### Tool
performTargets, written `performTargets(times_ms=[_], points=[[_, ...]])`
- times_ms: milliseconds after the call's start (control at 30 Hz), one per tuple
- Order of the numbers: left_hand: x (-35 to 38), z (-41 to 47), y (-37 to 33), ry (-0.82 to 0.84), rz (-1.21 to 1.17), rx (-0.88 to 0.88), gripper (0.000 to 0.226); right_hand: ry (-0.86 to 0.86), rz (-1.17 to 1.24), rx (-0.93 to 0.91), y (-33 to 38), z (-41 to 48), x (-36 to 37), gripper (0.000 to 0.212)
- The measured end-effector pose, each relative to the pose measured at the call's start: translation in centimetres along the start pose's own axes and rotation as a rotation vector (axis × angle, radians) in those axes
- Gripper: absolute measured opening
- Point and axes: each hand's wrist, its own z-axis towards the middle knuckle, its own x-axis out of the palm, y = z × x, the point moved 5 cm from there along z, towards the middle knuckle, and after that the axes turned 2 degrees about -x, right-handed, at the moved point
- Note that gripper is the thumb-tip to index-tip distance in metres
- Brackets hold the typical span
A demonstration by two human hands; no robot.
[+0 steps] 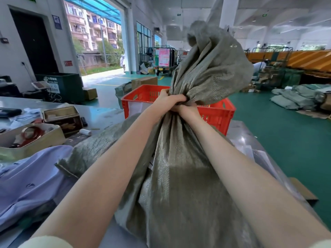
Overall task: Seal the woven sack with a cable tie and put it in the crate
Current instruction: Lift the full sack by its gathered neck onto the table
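A large grey-green woven sack (pixel 180 176) stands filled on the metal table in front of me. Its top is bunched into a neck, and the loose mouth fabric (pixel 211 65) flares up above it. My left hand (pixel 170 101) is clenched around the neck from the left. Just below and to the right, my right hand (pixel 186 109) grips the same neck. Behind the sack stands a red plastic crate (pixel 218 115) with slotted walls. No cable tie shows in view.
The metal table (pixel 100 113) carries open boxes (pixel 60 117), a shallow tray with red tape rolls (pixel 34 133) and a light blue cloth (pixel 30 179) at the left. More folded sacks (pixel 297 97) lie on the green floor at the right.
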Motion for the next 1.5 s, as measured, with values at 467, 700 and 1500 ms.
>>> performTargets(times_ms=[467, 700, 1500], points=[[-3.7, -5.6, 4.0, 0.102, 0.773, -0.188, 0.115, 0.02, 0.231, 0.408, -0.3, -0.5, 3.5, 0.063], [-4.6, -5.5, 1.4, 0.005, 1.031, -0.053, 0.083, 0.179, 0.539, 0.473, 1.7, -3.0, 5.4, 0.023], [9.4, -6.2, -0.2, 0.326, 1.788, 0.056, 0.048, -0.093, 0.341, 0.376, -5.7, -3.2, -8.7, 0.015]])
